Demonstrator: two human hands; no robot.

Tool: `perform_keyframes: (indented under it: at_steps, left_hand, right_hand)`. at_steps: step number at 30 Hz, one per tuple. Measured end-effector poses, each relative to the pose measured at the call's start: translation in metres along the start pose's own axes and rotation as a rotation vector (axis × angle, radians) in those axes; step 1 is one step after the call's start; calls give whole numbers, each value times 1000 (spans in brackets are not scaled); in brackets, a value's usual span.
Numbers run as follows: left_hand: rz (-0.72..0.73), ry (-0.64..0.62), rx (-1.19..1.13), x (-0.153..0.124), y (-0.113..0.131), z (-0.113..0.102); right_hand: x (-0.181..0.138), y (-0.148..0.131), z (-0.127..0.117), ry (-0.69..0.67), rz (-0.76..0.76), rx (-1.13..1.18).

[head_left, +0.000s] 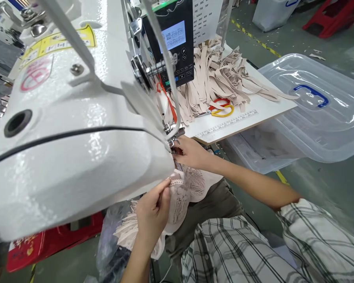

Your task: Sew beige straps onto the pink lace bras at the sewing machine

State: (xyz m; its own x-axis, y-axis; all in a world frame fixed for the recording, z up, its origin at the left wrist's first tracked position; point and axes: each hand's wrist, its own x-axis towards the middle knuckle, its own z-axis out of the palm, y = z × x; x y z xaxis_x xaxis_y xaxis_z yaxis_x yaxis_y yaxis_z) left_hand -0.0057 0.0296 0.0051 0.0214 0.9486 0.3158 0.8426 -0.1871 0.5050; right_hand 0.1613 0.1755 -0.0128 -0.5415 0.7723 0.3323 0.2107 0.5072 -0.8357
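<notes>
Left hand point(153, 206) below the sewing end of the machine, thumb and forefinger pinching the edge of a pale pink lace garment piece with a scalloped trim point(178, 200). Right hand point(191, 153) beyond it, reaching in from the right, fingers curled close by the metal parts at the machine's tip; fingertips partly hidden, so cannot tell whether they grip the cloth. Garment piece hangs just under the machine's tip, its lower part draped over dark grey-brown trousers point(205, 214). Glossy white sewing machine point(76, 165) fills the left side, a yellow label point(59, 43) on top. Black rectangular control panel with a lit screen point(172, 43) stands behind the tip. To its right, a white flat-topped counter point(264, 106) bears a loose heap of long beige fabric strips point(212, 78); scissors with one red and one yellow handle point(212, 111) lie at the heap's near edge, a ruler scale point(227, 123) alongside, near the front edge. Right of the counter, lower down, a clear plastic box lid with a blue handle point(336, 122). Below the machine at left, a red plastic stool point(47, 243) and a crumpled clear plastic bag point(109, 232).
</notes>
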Motion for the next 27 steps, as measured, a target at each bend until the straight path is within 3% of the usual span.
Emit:
perform_keyframes:
  at_steps: [11, 22, 27]
  left_hand:
    - [-86, 130, 21, -9, -4, 14]
    - [-41, 12, -73, -7, -4, 13]
    - [-28, 17, -128, -3, -5, 13]
  right_hand:
    - [-2, 5, 2, 37, -14, 10]
    - [-8, 4, 0, 50, 14, 31]
    - [-7, 1, -1, 29, -5, -53]
